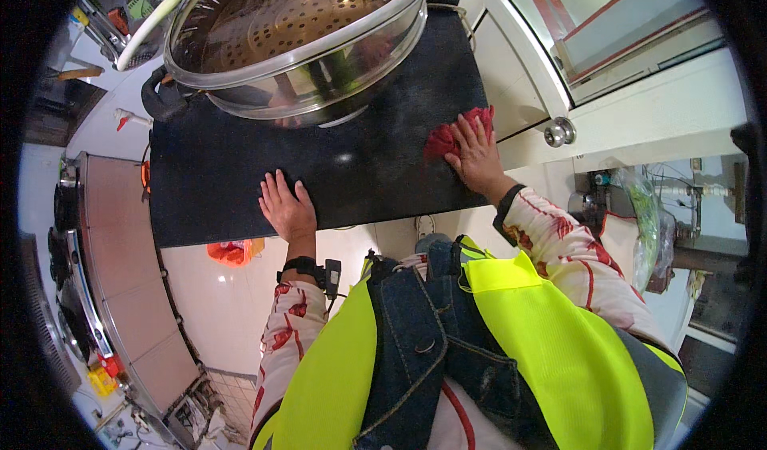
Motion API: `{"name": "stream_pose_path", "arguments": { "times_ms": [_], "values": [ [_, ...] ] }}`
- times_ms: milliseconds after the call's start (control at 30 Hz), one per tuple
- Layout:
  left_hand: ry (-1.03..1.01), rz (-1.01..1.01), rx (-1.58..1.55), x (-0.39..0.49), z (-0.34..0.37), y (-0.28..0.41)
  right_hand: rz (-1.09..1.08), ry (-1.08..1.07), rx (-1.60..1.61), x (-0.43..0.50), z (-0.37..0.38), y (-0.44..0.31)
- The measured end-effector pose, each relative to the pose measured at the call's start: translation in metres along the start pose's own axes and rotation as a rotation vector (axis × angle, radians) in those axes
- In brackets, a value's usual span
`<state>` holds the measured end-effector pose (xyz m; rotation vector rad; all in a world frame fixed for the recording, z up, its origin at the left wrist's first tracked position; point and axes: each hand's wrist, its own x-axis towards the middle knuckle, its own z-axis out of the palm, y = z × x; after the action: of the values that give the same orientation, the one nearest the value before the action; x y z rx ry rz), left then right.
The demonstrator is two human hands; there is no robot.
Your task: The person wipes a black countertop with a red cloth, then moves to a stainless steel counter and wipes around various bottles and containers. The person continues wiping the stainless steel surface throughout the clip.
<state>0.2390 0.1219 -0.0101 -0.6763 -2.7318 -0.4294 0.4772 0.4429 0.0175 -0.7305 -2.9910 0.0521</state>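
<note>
My right hand [477,156] presses a crumpled red cloth [442,142] onto the black tabletop [371,168], close to its right edge. The fingers lie spread over the cloth, part of which is hidden beneath them. Flat on the same tabletop, near its front edge, rests my left hand [289,206], with nothing in it and its fingers apart. Beyond both hands stands a large stainless-steel steamer pot [359,84]. Its glass lid [281,27] has a pale rim, and a perforated steamer plate shows through the glass.
A white door with a round metal knob [559,131] stands at the right. Below the table's front edge sits an orange bag-lined bin [230,252]. A counter with a gas stove [90,294] runs along the left. Kitchen utensils [102,30] stand at the upper left.
</note>
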Motion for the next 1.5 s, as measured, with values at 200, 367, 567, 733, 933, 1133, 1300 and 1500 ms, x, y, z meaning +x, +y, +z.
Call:
{"name": "stream_pose_path", "arguments": {
  "times_ms": [200,367,567,733,933,1133,1300,1500],
  "values": [
    [-0.066,-0.066,0.017,0.004,-0.006,0.002,0.046,-0.075,-0.082,0.093,0.007,0.016],
    [-0.014,-0.039,0.034,0.004,-0.005,-0.001,0.105,-0.114,-0.045,0.179,0.014,0.017],
    [-0.012,-0.050,0.017,0.005,-0.004,-0.008,0.090,-0.174,-0.108,0.235,0.024,0.017],
    [0.000,-0.046,0.030,0.005,-0.003,-0.008,0.021,-0.113,-0.089,0.213,0.025,0.003],
    [-0.015,-0.022,0.012,0.004,0.001,-0.003,-0.059,-0.086,-0.072,0.114,0.012,-0.071],
    [0.032,0.048,-0.135,0.001,0.001,-0.004,-0.151,-0.053,0.036,0.011,-0.003,-0.150],
    [0.040,0.111,-0.324,-0.002,-0.001,-0.020,-0.188,-0.006,0.052,-0.046,0.001,-0.158],
    [0.021,0.081,-0.564,0.003,0.001,-0.038,0.001,-0.078,0.068,-0.076,-0.001,-0.104]
  ]
}}
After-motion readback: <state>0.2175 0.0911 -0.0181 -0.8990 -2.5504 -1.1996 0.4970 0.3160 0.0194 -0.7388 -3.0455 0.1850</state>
